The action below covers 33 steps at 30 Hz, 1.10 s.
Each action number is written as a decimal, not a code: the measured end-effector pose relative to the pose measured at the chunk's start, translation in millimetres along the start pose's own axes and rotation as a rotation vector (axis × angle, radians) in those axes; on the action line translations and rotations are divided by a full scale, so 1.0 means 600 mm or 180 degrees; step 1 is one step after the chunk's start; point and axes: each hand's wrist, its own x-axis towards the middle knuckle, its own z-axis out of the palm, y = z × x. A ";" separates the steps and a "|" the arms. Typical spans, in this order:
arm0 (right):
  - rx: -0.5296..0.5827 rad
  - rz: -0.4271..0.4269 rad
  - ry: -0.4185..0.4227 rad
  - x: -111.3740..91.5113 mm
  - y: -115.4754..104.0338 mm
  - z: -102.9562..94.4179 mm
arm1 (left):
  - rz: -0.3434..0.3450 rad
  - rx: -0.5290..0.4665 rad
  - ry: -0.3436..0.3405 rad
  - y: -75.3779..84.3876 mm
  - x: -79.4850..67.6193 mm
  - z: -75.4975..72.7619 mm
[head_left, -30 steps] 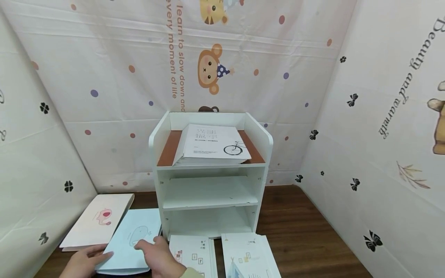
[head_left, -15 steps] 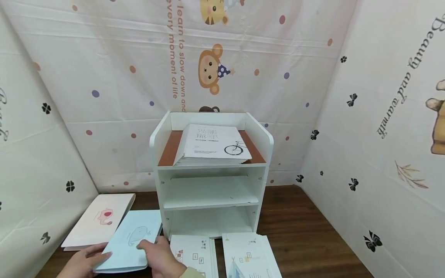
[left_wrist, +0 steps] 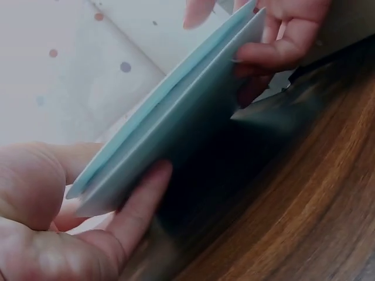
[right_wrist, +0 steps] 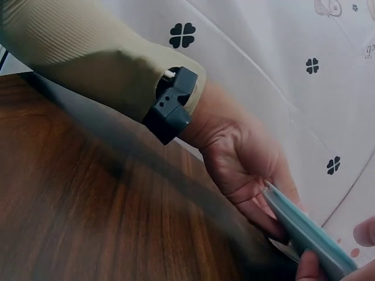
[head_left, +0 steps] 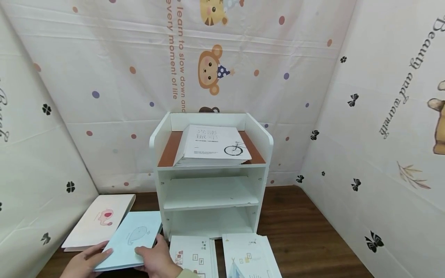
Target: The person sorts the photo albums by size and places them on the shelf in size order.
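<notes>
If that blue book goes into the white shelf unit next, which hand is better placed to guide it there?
Probably the right hand. It grips the side of the blue book nearer the white shelf unit, while the left hand holds the opposite side, farther away.

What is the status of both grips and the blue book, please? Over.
Left grip and right grip: both hold blue book. Near end raised off table. Possibly in the way: white book with pink drawing, close on the left.
</notes>
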 end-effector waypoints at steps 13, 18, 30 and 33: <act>0.0257 -0.0304 0.0298 0.000 0.014 -0.004 | 0.0126 -0.0547 0.0218 0.007 -0.014 0.019; 0.0256 -0.0338 0.0340 -0.004 0.014 -0.004 | 0.0057 -0.0613 0.0234 0.007 -0.017 0.020; 0.0162 -0.0382 0.0296 -0.024 -0.007 -0.011 | 0.0100 -0.0679 0.0310 0.009 -0.034 0.005; 0.0168 -0.0388 0.0229 -0.029 -0.010 -0.014 | 0.0121 -0.0786 0.0274 0.009 -0.038 0.002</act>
